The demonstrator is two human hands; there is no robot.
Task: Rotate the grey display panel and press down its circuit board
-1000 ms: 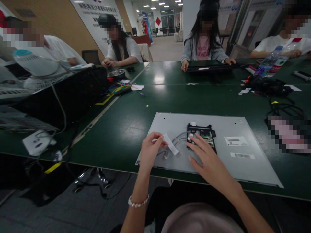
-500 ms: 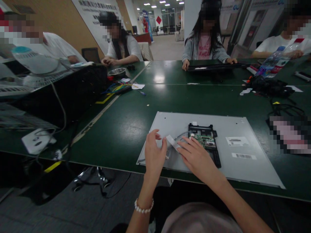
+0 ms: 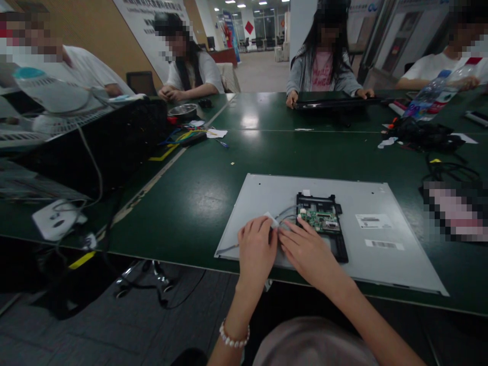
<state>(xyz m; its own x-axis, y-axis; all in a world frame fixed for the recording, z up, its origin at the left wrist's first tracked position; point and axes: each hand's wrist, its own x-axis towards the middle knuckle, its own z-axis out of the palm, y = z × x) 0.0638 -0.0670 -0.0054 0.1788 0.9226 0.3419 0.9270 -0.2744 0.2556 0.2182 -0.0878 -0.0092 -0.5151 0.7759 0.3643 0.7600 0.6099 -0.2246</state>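
A flat grey display panel (image 3: 366, 203) lies back-up on the table before me. A black plastic frame (image 3: 341, 248) with a green circuit board (image 3: 319, 220) sits on it, and grey cables (image 3: 286, 211) run from the board toward my hands. My left hand (image 3: 258, 249) is closed, its bent fingertips on a white strip (image 3: 271, 218) that looks like tape; most of the strip is hidden beneath them. Close beside it, my right hand (image 3: 307, 249) rests with fingers stretched out over the panel, left of the board, their tips near the strip.
Two labels are stuck on the panel's right side. A pixelated pink item (image 3: 455, 209) and black cables (image 3: 452, 170) lie to the right. At the left stand a black box (image 3: 95, 147) and a white fan (image 3: 53, 94). Several people sit across the green table (image 3: 183, 203).
My left hand has moved right and curled its fingers down over the white strip, which stuck out between my hands before. My right hand has barely shifted.
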